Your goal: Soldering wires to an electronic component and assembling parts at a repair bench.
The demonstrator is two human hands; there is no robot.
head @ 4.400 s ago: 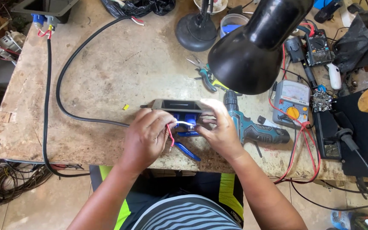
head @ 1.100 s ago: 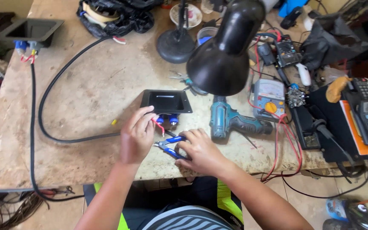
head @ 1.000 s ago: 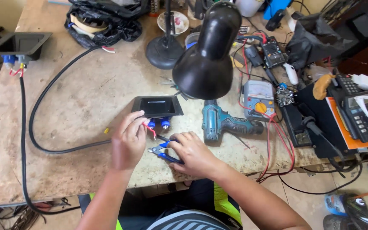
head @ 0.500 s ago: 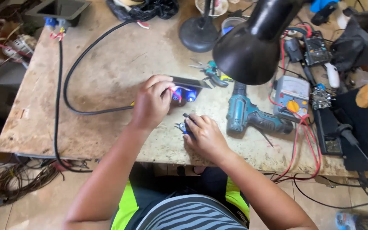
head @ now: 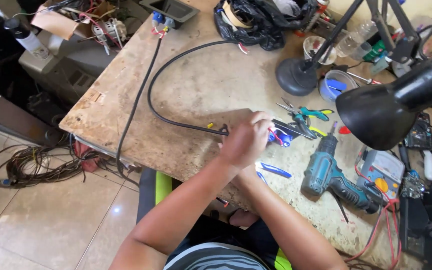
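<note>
While the left hand [head: 246,142] lay curled over the near end of the black terminal panel [head: 290,131], the fingers were closed down on it and pinned it to the worktop [head: 201,85]. The panel sat toward the front edge of the worktop, right of its middle, with blue terminals [head: 279,138] and short red leads showing just beside the knuckles. The right forearm [head: 286,230] ran up beneath the left wrist. The right hand was hidden under the left, so its grip could not be told.

A black cable [head: 152,100] looped across the middle of the worktop from the back edge and ended at the left hand. Blue-handled pliers [head: 274,170] lay loose at the front edge, just beside the hands. A teal cordless drill [head: 332,176] lay to their right, and a grey multimeter [head: 383,172] lay beyond it. Teal-handled cutters [head: 306,112] rested behind the panel, near the round base of the black desk lamp [head: 393,107].

Judged from this layout, the step in hand was work on the wiring at the panel's terminals. Any further move there would call for a steady hold on the panel, clear sight of the terminals, and care to avoid straining the thin red leads.
</note>
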